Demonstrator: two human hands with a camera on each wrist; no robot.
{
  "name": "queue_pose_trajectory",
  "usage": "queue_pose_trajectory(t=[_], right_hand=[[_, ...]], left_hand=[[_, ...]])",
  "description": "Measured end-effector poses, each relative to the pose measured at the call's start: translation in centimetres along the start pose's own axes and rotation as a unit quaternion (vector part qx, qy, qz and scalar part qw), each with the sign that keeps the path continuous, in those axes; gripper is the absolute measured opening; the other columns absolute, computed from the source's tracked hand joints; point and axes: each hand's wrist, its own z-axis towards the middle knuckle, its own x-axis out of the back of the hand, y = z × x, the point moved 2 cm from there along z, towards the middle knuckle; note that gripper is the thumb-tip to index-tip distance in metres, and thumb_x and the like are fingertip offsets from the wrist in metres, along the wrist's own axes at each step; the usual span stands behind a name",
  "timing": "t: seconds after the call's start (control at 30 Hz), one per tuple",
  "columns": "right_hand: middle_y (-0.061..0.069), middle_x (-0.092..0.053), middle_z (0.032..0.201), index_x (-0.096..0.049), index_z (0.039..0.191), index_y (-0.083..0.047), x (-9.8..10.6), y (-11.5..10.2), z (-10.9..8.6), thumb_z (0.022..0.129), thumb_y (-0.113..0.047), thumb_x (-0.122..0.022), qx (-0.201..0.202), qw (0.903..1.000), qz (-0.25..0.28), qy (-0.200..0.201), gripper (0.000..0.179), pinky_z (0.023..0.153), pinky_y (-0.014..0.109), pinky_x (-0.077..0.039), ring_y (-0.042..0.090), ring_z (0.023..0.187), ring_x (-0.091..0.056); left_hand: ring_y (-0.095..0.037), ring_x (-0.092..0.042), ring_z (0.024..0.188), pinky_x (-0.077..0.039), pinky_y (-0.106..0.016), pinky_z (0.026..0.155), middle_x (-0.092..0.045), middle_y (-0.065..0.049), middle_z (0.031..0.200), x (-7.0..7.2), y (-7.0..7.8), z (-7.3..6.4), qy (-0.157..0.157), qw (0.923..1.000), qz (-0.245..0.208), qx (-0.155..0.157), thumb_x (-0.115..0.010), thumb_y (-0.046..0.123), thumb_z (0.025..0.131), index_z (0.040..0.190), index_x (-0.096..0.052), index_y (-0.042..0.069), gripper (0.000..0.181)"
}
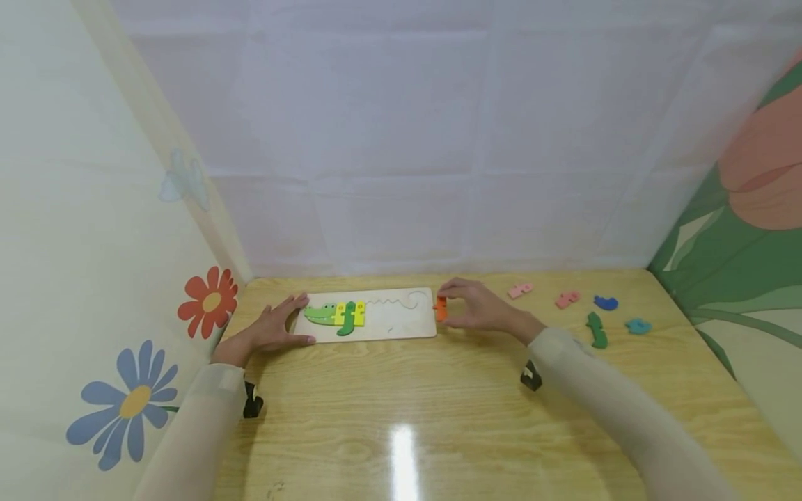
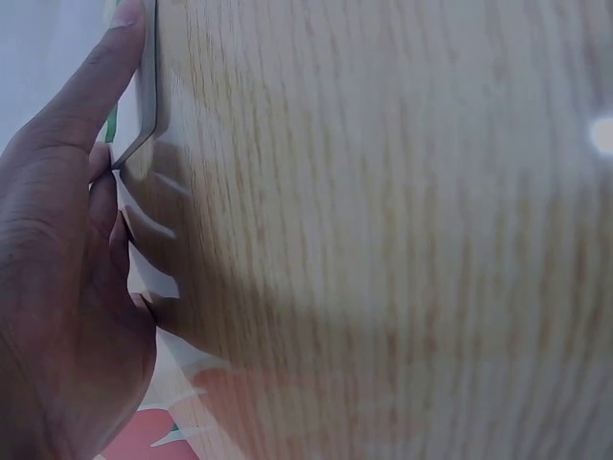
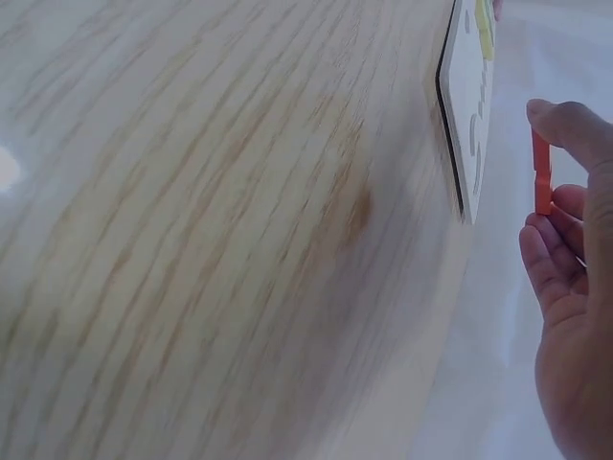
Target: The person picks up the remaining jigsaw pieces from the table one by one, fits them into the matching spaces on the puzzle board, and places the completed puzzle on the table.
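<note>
A pale wooden puzzle board (image 1: 401, 320) lies on the table in the head view. In its left part sit a green crocodile head piece (image 1: 321, 315), yellow pieces (image 1: 360, 314) and a green leg piece (image 1: 347, 325); an outlined recess runs to the right. My left hand (image 1: 278, 325) holds the board's left end, thumb at the near corner, fingers at the far one. Just past the right end, my right hand (image 1: 479, 306) pinches an orange puzzle piece (image 1: 441, 309) between thumb and fingers. The right wrist view shows that orange piece (image 3: 542, 171) edge-on, raised apart from the board.
Loose pieces lie to the right: two pink ones (image 1: 520, 291) (image 1: 567, 299), a blue one (image 1: 606, 303), a dark green one (image 1: 597, 330) and a teal one (image 1: 638, 326). A white cloth wall (image 1: 388, 223) rises behind the wooden table (image 1: 351, 403).
</note>
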Motion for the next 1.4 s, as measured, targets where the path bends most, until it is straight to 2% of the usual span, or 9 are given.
queue_pose_trajectory(t=[0.23,0.43,0.77,1.07,1.23,1.4], right_hand=[[0.018,-0.068,0.133,-0.070,0.131,0.008,-0.8,-0.4,1.1,0.084,-0.022,-0.092,-0.018,0.9995,0.012,-0.024,0.060,0.101,0.045,-0.058,0.031,0.116,-0.069],[0.017,-0.067,0.134,-0.068,0.134,0.008,-1.1,-1.0,1.8,0.087,-0.023,-0.090,-0.015,0.9994,0.005,-0.032,0.060,0.103,0.046,-0.057,0.032,0.119,-0.068],[0.018,-0.067,0.134,-0.069,0.133,0.007,-1.3,-1.7,3.2,0.088,-0.020,-0.089,-0.003,0.9996,0.018,-0.023,0.057,0.102,0.047,-0.057,0.032,0.120,-0.067],[0.021,-0.068,0.132,-0.070,0.130,0.010,-2.3,-1.8,4.4,0.087,-0.018,-0.089,0.028,0.9991,0.032,-0.004,0.055,0.098,0.046,-0.059,0.034,0.115,-0.070],[0.022,-0.067,0.133,-0.069,0.131,0.010,-2.9,-1.8,4.8,0.087,-0.017,-0.090,0.022,0.9987,0.047,0.002,0.056,0.098,0.048,-0.059,0.035,0.116,-0.069],[0.021,-0.068,0.134,-0.069,0.131,0.010,-3.4,-1.9,5.1,0.088,-0.019,-0.089,0.013,0.9993,0.034,0.003,0.056,0.099,0.047,-0.059,0.034,0.118,-0.069]], left_hand=[[-0.053,-0.011,0.159,0.000,-0.079,0.120,-0.020,-0.028,0.172,0.0,0.0,-0.2,0.000,1.0000,-0.002,0.004,-0.084,0.051,0.087,0.163,-0.029,-0.006,0.110],[-0.052,-0.011,0.159,0.000,-0.078,0.121,-0.021,-0.027,0.172,0.1,0.1,-0.2,0.001,0.9999,-0.003,0.011,-0.084,0.054,0.086,0.164,-0.029,-0.005,0.112],[-0.052,-0.012,0.159,0.000,-0.077,0.121,-0.021,-0.027,0.173,0.6,-0.1,0.0,0.003,1.0000,-0.001,0.006,-0.084,0.053,0.086,0.164,-0.029,-0.004,0.111],[-0.051,-0.011,0.159,0.002,-0.077,0.121,-0.020,-0.027,0.173,0.4,-0.6,-0.1,0.003,0.9999,-0.006,0.013,-0.083,0.056,0.086,0.164,-0.029,-0.004,0.112],[-0.051,-0.011,0.159,0.001,-0.077,0.121,-0.020,-0.026,0.173,0.2,-0.7,-0.2,0.005,0.9999,-0.005,0.012,-0.083,0.056,0.086,0.164,-0.028,-0.003,0.113],[-0.052,-0.011,0.159,0.001,-0.078,0.121,-0.020,-0.027,0.172,0.0,-0.4,-0.2,0.002,0.9999,-0.008,0.009,-0.084,0.057,0.085,0.164,-0.029,-0.004,0.113]])
